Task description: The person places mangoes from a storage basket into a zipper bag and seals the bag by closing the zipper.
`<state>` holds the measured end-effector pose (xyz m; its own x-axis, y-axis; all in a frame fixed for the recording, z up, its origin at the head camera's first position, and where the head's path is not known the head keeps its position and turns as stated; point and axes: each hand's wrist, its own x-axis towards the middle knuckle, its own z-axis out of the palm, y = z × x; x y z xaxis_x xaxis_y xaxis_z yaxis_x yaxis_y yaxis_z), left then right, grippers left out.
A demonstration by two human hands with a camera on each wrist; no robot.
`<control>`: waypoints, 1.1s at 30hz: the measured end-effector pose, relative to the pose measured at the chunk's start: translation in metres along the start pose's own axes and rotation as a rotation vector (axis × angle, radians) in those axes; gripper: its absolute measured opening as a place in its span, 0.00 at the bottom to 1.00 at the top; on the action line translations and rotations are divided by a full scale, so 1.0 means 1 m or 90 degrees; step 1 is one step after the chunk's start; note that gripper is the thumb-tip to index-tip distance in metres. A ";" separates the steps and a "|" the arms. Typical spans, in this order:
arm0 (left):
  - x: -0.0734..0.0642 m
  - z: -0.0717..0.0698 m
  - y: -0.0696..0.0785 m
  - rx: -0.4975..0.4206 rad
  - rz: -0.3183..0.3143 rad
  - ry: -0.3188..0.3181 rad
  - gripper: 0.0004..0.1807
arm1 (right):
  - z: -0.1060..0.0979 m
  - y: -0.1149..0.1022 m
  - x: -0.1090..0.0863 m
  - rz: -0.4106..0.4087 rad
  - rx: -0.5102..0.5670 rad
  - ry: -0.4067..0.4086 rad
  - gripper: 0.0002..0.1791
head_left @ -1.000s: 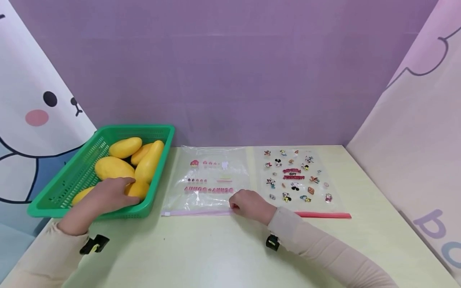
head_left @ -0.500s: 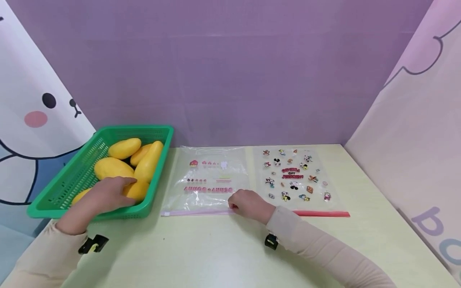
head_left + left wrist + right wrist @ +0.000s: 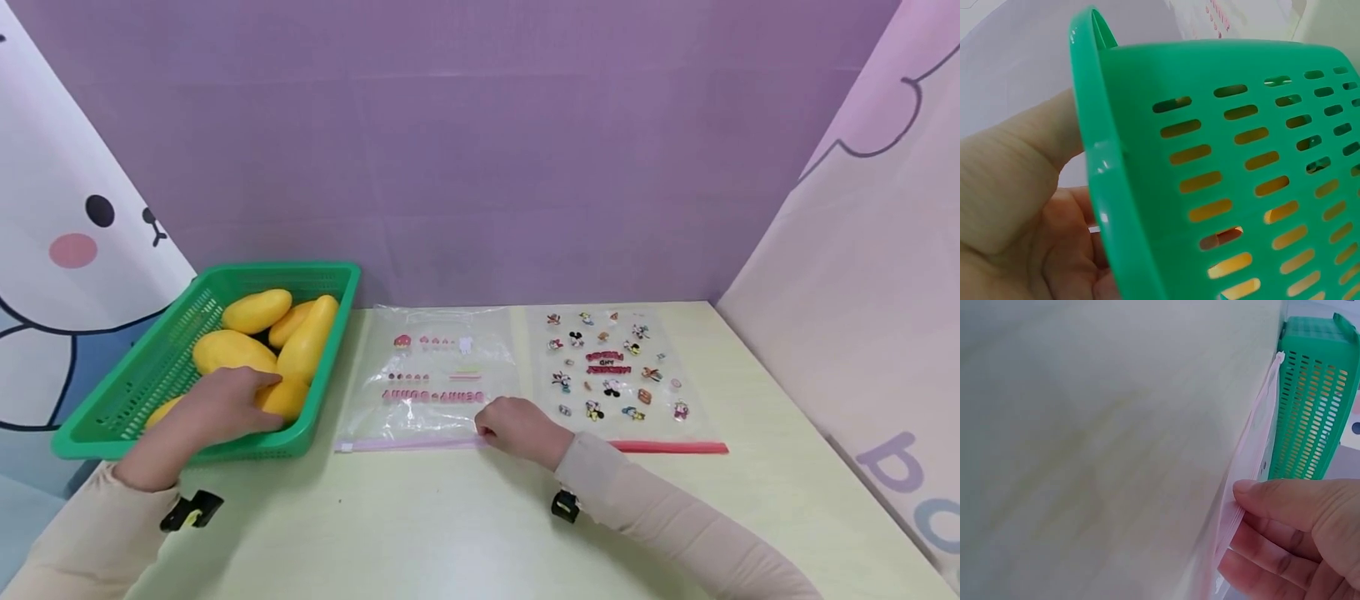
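Note:
My left hand point(image 3: 225, 406) reaches over the front of the green plastic basket point(image 3: 347, 329) and grips the mango point(image 3: 288, 398) nearest its front right corner, thumb and fingers spread round it. In the left wrist view, the basket's wall point(image 3: 1141, 81) hides the fingertips. My right hand point(image 3: 521, 429) pinches the lilac zip edge of a clear zip bag point(image 3: 438, 417) printed with pink letters, which lies flat on the table. The right wrist view shows thumb and forefinger on that zip strip point(image 3: 1232, 509).
Several other mangoes point(image 3: 234, 350) lie in the basket. A second clear zip bag point(image 3: 543, 350) with cartoon prints and a red zip lies flat to the right. Behind the pale table point(image 3: 420, 533) rises a purple backdrop point(image 3: 480, 167), with printed panels at both sides.

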<state>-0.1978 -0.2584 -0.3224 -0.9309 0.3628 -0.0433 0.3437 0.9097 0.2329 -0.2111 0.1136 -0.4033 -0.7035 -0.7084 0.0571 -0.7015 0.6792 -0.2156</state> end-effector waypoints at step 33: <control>-0.009 -0.017 -0.001 -0.045 -0.058 0.064 0.37 | 0.000 0.001 -0.008 0.005 -0.042 0.095 0.11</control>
<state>-0.1920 -0.2658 -0.3055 -0.9669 0.2536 0.0286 0.2503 0.9204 0.3003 -0.2063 0.1195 -0.4041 -0.7142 -0.6702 0.2016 -0.6988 0.6989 -0.1522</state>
